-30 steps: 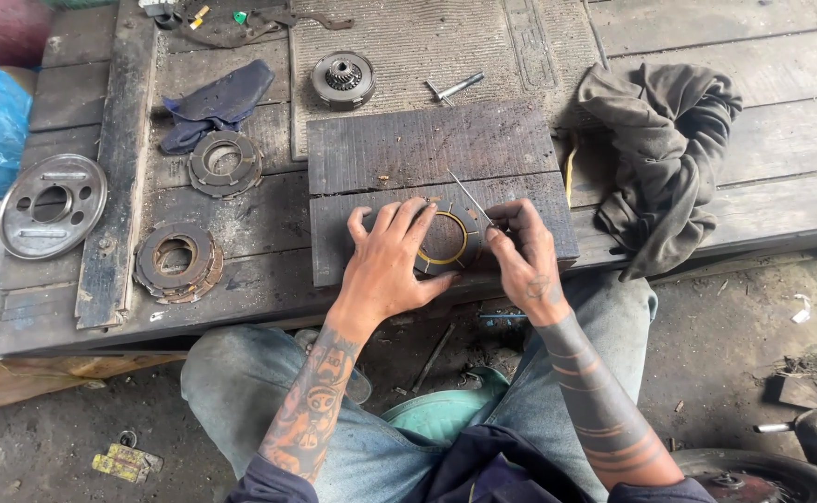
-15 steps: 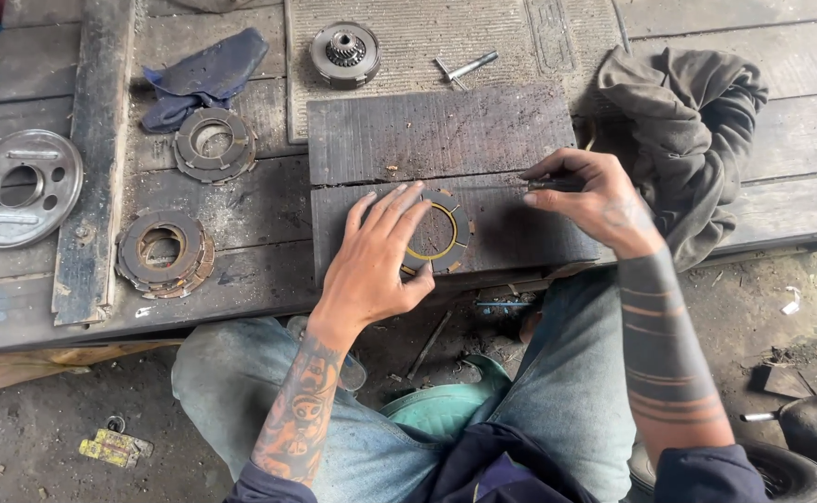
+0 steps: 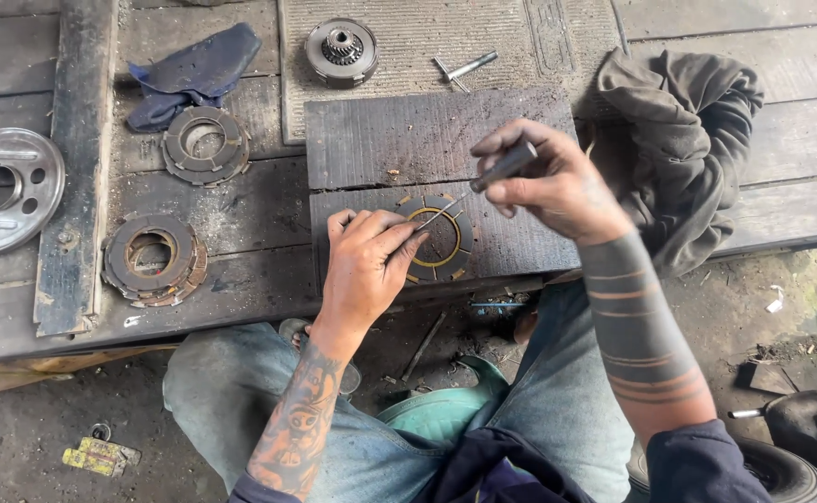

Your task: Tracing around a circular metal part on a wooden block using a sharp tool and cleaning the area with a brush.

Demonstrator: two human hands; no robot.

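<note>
The right hand (image 3: 558, 186), which half a second ago rested out at the right edge of the dark wooden board (image 3: 427, 140), is now raised over it, fingers closed around a thin screwdriver (image 3: 483, 182) whose tip angles down onto the friction ring (image 3: 446, 244). The left hand (image 3: 367, 265) still presses that ring flat on the board on the table (image 3: 241, 224), fingers spread open across its left side, so the prying at the ring's inner edge appears to be resuming.

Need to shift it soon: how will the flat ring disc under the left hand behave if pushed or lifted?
The ring disc lies flat on the dark board, so it should slide, not roll. It looks thin and rigid, probably light. Lifting may need an edge pried up, since the left hand presses it flush.
</note>
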